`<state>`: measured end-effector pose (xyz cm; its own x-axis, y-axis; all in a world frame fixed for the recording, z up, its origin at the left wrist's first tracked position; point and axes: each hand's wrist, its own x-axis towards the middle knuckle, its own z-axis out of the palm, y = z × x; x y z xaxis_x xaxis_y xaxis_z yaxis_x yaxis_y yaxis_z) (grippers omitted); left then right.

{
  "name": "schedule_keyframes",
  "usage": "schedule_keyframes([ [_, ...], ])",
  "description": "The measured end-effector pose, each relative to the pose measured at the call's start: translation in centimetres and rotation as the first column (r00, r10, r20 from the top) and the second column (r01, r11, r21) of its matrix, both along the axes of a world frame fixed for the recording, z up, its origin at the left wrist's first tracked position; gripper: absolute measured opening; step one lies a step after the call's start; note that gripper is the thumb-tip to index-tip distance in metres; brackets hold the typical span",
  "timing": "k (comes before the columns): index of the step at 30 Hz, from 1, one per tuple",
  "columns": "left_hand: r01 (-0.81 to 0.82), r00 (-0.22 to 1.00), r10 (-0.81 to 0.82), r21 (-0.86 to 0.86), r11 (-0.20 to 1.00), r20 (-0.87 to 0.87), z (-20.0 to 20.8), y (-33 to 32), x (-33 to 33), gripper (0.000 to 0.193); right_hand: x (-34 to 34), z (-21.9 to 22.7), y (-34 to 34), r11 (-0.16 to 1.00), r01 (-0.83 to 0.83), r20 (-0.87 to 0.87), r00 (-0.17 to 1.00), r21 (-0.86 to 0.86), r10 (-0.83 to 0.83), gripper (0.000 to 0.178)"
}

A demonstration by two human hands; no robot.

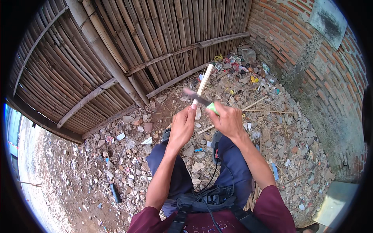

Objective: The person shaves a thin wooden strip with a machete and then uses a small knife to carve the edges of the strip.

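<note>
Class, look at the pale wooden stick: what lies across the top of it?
A knife blade crosses the wooden stick, its green handle held in the right hand. The left hand covers the stick's lower end.

The left hand [182, 126] hides the bamboo stick's [204, 79] lower end; the knife blade [196, 97] is motion-blurred.

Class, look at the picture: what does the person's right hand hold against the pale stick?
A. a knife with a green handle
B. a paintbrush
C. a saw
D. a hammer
A: the right hand grips a knife with a green handle, its dark blade lying across the pale stick that the left hand holds.
</note>
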<state>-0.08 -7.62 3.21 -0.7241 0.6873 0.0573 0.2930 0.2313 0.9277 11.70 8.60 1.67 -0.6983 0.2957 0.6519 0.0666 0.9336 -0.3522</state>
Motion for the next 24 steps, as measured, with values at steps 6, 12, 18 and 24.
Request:
schedule_keyframes([
  [6,0.051,0.995,-0.052,0.010,0.999,0.085,-1.1,-1.4,1.0,0.052,0.9,1.2,4.2,0.987,0.124,-0.040,0.991,-0.104,-0.129,0.042],
  [12,0.064,0.994,-0.072,0.101,0.993,0.080,-1.3,-2.0,-0.3,0.049,0.2,2.4,2.3,0.985,-0.061,-0.078,0.996,-0.162,0.049,0.036],
  [18,0.081,0.995,-0.084,0.058,0.995,0.055,-1.3,-1.5,1.0,0.044,0.2,1.1,1.4,0.965,-0.125,0.093,0.984,-0.232,0.149,0.027],
  [24,0.098,0.995,-0.099,0.026,0.995,0.032,-0.5,-1.4,1.4,0.041,0.2,1.6,0.2,0.970,-0.144,0.164,0.970,-0.196,0.178,0.024],
])
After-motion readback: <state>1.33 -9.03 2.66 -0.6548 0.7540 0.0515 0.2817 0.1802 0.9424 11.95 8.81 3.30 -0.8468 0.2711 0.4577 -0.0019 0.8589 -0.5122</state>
